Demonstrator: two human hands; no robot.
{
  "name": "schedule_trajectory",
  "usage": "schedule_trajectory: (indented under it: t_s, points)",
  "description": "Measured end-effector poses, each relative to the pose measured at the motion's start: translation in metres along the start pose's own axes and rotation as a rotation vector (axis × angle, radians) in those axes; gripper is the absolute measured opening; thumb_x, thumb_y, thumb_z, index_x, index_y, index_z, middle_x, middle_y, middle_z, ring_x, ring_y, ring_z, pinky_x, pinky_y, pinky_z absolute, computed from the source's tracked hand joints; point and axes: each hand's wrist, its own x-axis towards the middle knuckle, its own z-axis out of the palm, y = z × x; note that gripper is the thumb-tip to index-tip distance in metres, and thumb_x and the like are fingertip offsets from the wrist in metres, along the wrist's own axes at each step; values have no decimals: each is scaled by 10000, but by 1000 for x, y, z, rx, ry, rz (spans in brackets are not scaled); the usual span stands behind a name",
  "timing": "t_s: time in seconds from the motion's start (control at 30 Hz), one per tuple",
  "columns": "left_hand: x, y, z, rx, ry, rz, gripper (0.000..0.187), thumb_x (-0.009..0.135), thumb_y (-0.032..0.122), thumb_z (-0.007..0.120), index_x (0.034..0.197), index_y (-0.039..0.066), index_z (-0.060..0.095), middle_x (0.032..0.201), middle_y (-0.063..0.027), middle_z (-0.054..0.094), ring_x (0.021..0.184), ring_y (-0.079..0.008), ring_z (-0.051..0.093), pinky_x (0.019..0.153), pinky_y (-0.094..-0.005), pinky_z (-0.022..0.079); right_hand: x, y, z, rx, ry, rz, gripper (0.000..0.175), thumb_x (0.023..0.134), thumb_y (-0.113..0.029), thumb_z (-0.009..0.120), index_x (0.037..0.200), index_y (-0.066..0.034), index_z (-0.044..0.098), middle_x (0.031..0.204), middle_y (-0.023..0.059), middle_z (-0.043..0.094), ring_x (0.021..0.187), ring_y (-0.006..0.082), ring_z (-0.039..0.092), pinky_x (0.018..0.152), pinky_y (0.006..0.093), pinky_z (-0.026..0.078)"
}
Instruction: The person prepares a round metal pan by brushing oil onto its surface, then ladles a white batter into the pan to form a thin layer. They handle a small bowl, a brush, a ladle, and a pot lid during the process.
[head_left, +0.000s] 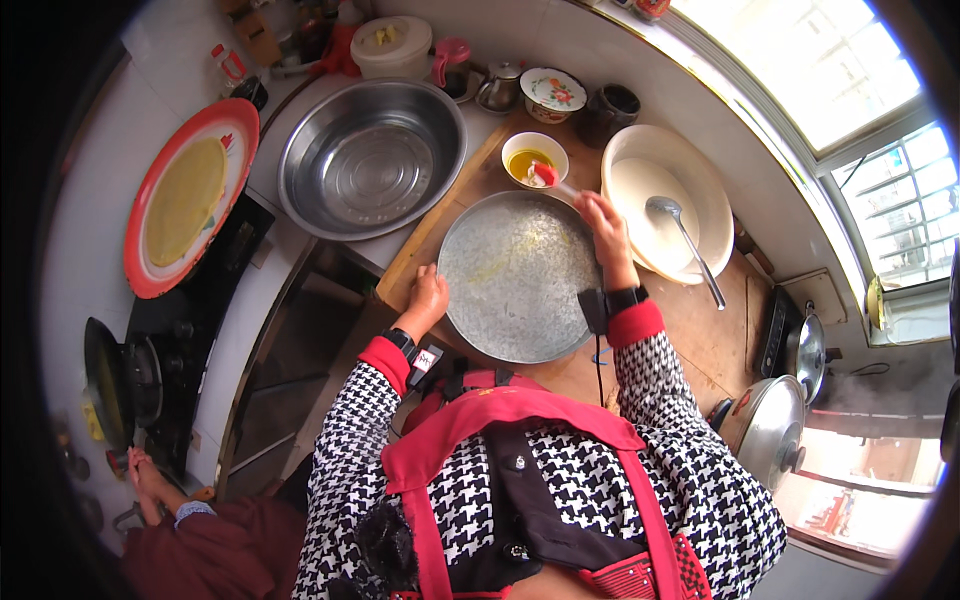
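Observation:
My left hand (429, 298) grips the left rim of a round, flat metal pan (517, 285), whose surface shows yellowish streaks. In my right hand (606, 229) is a brush with a red head (545, 175), its tip at a white bowl (534, 142) of yellow oil. Right of that hand stands a large cream basin (716, 180) of pale batter, with a metal ladle (694, 247) leaning in it. The pan and bowl are on a wooden board (420, 266).
A steel basin (375, 161) stands left of the board. Farther left, a red-rimmed tray (247, 127) holds a flat yellow pancake (187, 202). A co-worker's hands (146, 480) are near a wok (109, 382) at the lower left. Lidded pots (772, 435) stand at the right.

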Motion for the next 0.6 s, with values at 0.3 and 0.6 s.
schedule_trajectory:
  t_s: [0.3, 0.6]
  points:
    - [0, -1, -3, 26, 35, 43, 349, 823, 150, 454, 1098, -65, 442, 1013, -245, 463, 904, -424, 498, 777, -449, 433, -32, 45, 29, -857, 48, -260, 151, 783, -112, 534, 897, -41, 603, 812, 177, 600, 765, 346, 579, 653, 394, 470]
    - [-1, 11, -11, 46, -46, 16, 300, 820, 143, 452, 1053, -46, 450, 991, -243, 457, 870, -429, 496, 754, -464, 431, -87, 25, 114, -678, -554, -631, 144, 698, -64, 555, 836, -34, 583, 797, 134, 591, 735, 321, 573, 639, 374, 475]
